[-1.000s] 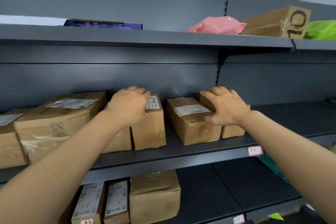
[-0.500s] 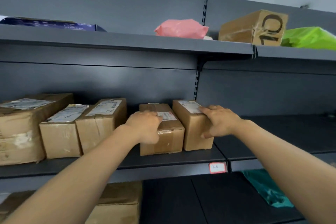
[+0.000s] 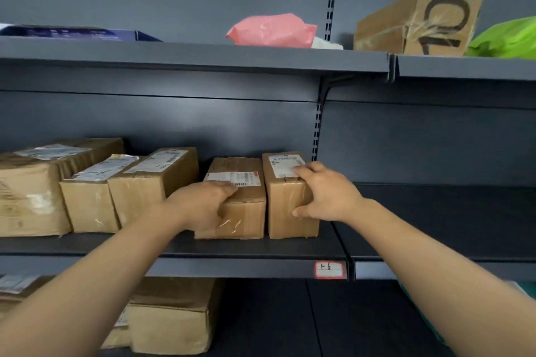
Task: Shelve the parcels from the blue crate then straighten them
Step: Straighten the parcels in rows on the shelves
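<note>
Hands gripped adjacent boxes on middle shelf [image 3: 261, 249]: left hand [image 3: 203, 206] on left box [image 3: 240, 211], right hand [image 3: 324, 194] on right box [image 3: 285, 200].

Dark grey metal middle shelf [image 3: 261, 249], five cardboard parcels [image 3: 237, 197] in a row on it, upper shelf [image 3: 188, 56] bearing pink bag [image 3: 271, 30], marked carton [image 3: 417, 23], green bag [image 3: 507, 39].

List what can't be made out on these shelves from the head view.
- Blue crate: not in the head view at all.
- Label text on the two held boxes: too small; the right hand covers part of one label.
- Left hand fingers: partly hidden behind the box's left side.
- Green bag: cut off by the right edge.
- Bottom-shelf boxes: partly hidden by the left arm.
</note>
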Action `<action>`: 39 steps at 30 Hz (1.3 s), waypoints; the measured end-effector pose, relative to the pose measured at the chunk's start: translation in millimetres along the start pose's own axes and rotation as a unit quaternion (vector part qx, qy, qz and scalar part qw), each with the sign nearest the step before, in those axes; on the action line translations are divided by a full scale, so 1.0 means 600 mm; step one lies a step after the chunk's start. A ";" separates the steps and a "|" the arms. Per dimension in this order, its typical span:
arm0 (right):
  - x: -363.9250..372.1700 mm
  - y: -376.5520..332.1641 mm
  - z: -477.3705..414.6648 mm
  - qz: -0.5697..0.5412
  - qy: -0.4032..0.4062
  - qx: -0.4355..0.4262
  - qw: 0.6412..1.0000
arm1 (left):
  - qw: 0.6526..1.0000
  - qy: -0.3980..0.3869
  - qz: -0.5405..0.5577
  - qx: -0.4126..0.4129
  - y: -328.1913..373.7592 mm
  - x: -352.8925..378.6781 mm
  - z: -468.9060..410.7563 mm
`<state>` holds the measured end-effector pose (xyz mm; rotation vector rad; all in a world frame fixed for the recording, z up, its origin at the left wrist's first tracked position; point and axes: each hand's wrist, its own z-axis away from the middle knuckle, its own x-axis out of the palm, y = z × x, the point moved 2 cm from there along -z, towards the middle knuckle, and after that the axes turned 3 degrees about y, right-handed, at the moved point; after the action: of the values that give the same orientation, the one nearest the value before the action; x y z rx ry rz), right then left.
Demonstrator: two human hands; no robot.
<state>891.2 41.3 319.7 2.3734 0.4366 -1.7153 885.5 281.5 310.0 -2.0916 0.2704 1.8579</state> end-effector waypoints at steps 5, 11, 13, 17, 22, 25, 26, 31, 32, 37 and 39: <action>0.005 -0.031 -0.006 -0.013 0.008 0.000 1.000 | 1.000 0.000 -0.014 0.006 -0.034 -0.004 0.020; 0.008 -0.061 -0.010 -0.018 0.027 0.002 0.999 | 0.999 0.012 -0.043 0.016 -0.058 -0.011 0.031; 0.008 -0.064 -0.010 -0.019 0.026 0.007 0.999 | 0.999 0.015 -0.046 0.020 -0.060 -0.010 0.031; 0.008 -0.068 -0.007 -0.024 0.028 0.020 0.999 | 0.998 0.020 -0.042 0.029 -0.063 -0.005 0.029; 0.006 -0.073 -0.001 -0.027 0.025 0.036 0.999 | 0.999 0.025 -0.036 0.031 -0.067 0.001 0.030; 0.005 -0.074 0.001 -0.030 0.015 0.044 0.998 | 0.998 0.029 -0.034 0.034 -0.067 0.004 0.031; 0.005 -0.075 0.001 -0.030 0.012 0.046 0.998 | 0.998 0.030 -0.034 0.034 -0.066 0.006 0.031; 0.011 -0.081 0.009 -0.036 0.015 0.065 0.997 | 0.998 0.040 -0.035 0.023 -0.063 0.013 0.033; 0.014 -0.084 0.014 -0.031 0.027 0.070 0.997 | 0.998 0.045 -0.037 0.019 -0.062 0.014 0.034; 0.028 -0.101 0.064 0.043 0.087 0.082 0.992 | 0.996 0.079 -0.045 0.005 -0.048 0.027 0.060; 0.032 -0.109 0.090 0.068 0.104 0.086 0.989 | 0.994 0.099 -0.056 0.001 -0.034 0.030 0.085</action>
<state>826.4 88.4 285.8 2.6487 0.1550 -1.5102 847.7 320.6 290.0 -2.2445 0.1972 1.5892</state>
